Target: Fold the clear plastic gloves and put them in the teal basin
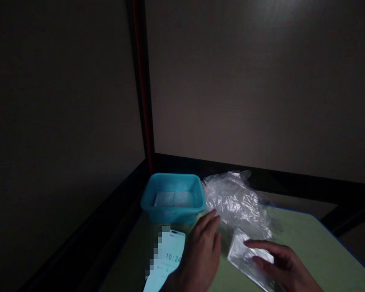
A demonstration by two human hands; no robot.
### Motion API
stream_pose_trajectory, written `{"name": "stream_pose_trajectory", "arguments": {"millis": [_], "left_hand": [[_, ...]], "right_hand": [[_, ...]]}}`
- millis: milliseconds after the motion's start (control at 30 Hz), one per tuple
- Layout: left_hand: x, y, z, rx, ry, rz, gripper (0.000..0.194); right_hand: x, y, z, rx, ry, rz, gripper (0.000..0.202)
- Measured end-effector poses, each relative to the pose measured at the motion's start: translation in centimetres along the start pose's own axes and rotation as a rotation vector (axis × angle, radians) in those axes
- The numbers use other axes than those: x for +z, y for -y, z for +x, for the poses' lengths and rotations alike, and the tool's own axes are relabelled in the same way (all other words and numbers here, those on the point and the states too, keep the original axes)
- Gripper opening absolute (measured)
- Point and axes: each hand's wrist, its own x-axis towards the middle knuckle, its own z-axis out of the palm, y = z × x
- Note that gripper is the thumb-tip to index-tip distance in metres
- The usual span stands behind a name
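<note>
My left hand [202, 253] is stretched out over the table beside a lit phone [167, 259], fingers extended and holding nothing. Its fingertips point toward the front of a blue plastic basin [176, 217]. My right hand [280, 263] is over a flat rectangular packet in shiny clear plastic [239, 247], with thumb and index finger apart. Both fingertips appear at the packet's top surface; firm contact is hard to judge. Beyond the packet lies a crumpled clear plastic bag [234, 202]. Inside the basin rest two pale, flat square pieces [165, 198], side by side.
The table [304, 231] has a greenish top with a blue edge and stands in a dim corner. Plain wall panels [261, 101] rise behind it and to the left, with a dark reddish post [142, 81] where they meet.
</note>
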Motion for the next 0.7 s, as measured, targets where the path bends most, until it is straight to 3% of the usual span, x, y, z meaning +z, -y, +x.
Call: {"name": "stream_pose_trajectory", "arguments": {"millis": [133,333,567,700], "left_hand": [[-1.3,0.9,0.7,0.101,-0.083,0.396,0.046],[-2.3,1.3,1.1,0.079,-0.215,0.695,0.038],[-4.1,2.2,1.8,-0.016,-0.142,0.775,0.030],[-4.3,2.2,1.9,-0.008,-0.115,0.736,0.031]], "right_hand": [[0.0,-0.2,0.6,0.020,0.030,0.041,0.030],[0.3,0.9,0.6,0.012,-0.005,0.063,0.031],[1.4,2.0,0.6,-0.017,-0.076,0.174,0.026],[1.6,2.5,0.6,-0.017,-0.071,0.215,0.022]]}}
